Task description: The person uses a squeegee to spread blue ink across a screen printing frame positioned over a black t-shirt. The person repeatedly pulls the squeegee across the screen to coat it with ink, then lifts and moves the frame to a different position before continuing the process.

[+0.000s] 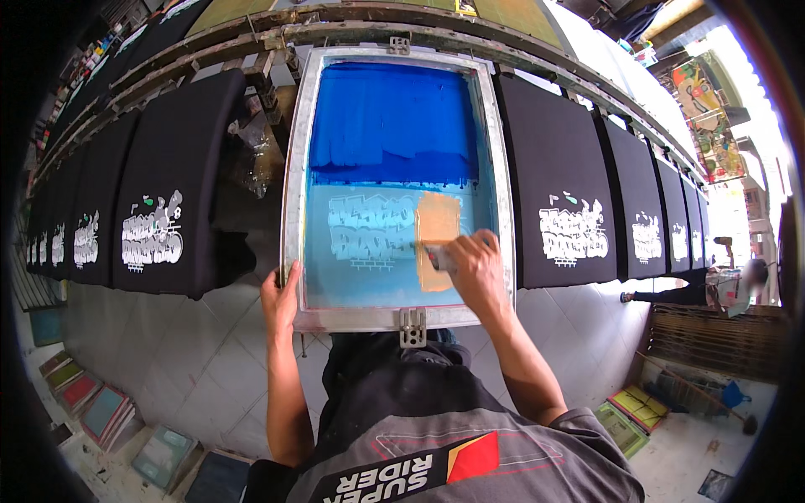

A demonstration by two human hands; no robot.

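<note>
In the head view, a screen-printing frame (360,319) lay at the centre of the picture, its pale metal border running nearly upright from the top edge down to just above my waist. My left hand (281,298) was curled round the frame's outer edge at its lower left corner, the thumb up along the border. My right hand (480,264) was over the lower right part of the mesh (352,289), its fingers pinching a small tool (439,256); my grip hid most of that tool, so I could not tell its kind. It was against a peach-orange strip (438,216) that ran down the mesh, covering the right end of the pale graffiti-style stencil lettering (369,226). Thick blue ink (390,117) filled the upper half of the frame, with a ragged lower edge. One metal bracket (412,329) sat at the middle of the bottom border, another (399,45) at the top.

Black garments (172,126) stretched away in rows to the left and right of the frame, each visible front bearing a white print (153,235) with a small green mark on the nearest ones. Stacked screens (105,411) stood at lower left, and another person (729,289) was at the right edge.
</note>
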